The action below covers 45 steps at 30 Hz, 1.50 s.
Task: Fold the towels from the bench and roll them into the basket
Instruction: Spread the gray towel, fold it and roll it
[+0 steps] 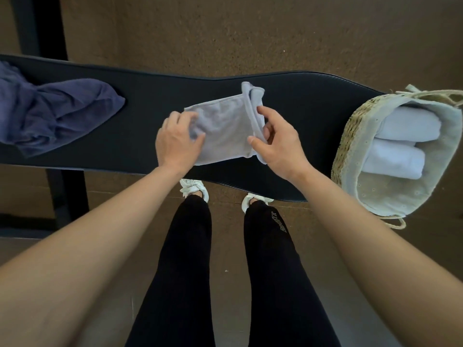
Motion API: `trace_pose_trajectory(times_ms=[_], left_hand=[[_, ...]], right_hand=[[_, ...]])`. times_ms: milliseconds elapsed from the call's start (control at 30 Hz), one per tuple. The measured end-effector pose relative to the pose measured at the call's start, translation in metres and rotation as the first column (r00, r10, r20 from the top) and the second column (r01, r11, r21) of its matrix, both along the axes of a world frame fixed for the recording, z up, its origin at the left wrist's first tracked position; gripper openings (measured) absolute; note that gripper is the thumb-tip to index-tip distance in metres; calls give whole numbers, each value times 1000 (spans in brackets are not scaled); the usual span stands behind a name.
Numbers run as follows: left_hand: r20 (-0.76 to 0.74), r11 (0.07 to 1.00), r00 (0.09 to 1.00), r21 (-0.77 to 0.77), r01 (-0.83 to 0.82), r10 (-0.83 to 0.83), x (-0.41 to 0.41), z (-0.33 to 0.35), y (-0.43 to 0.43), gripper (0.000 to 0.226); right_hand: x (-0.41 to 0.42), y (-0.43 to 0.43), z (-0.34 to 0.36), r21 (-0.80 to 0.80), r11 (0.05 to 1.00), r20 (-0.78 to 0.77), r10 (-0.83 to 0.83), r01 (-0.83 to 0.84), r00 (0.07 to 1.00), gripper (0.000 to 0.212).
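Head view: towel point(225, 131) flat on tabletop point(155, 96), left of basket point(350, 136). Left hand point(179, 141) gripping edge farthest from basket; right hand point(278, 144) fingers point(266, 111) pinching folded edge nearest basket. Soft, light, limp, likely to unroll; best gripped along that fold, both corners.

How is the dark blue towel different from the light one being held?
The dark blue towel is navy, the light towel pale grey. The dark blue towel lies crumpled and untouched; the light towel is partly folded, gripped by the left hand and right hand. Both sit on the black bench.
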State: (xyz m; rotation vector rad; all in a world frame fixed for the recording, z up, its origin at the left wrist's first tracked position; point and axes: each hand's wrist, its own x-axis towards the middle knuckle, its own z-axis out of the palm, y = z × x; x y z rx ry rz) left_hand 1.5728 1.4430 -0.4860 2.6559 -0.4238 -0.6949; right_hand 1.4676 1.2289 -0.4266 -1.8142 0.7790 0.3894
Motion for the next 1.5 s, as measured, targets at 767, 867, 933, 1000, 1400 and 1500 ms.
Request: trace_pose_trajectory(times_ms=[767,867,933,1000,1400,1500], left_hand=[[-36,960,993,-253,-119,114,2,-7,42,30],[101,951,991,-288,110,-84,-4,-2,29,30],[160,934,960,-243,263,-229,-9,-3,19,39],[160,943,946,-134,305,-283,-14,-5,9,51],[-310,898,865,-69,-434,394,-8,-4,-11,47],[-269,866,871,-184,-464,410,-8,0,-8,37]], right_hand=[[19,94,-47,1,990,5,139,-139,990,56],[-1,81,-42,-265,964,63,22,-4,998,43],[-11,73,-41,-356,930,8,-89,87,996,43],[-18,64,-43,-325,930,-100,-212,170,972,47],[-10,50,-58,-21,961,-283,-270,276,920,31],[-7,46,-59,-39,964,-283,-264,263,922,27]])
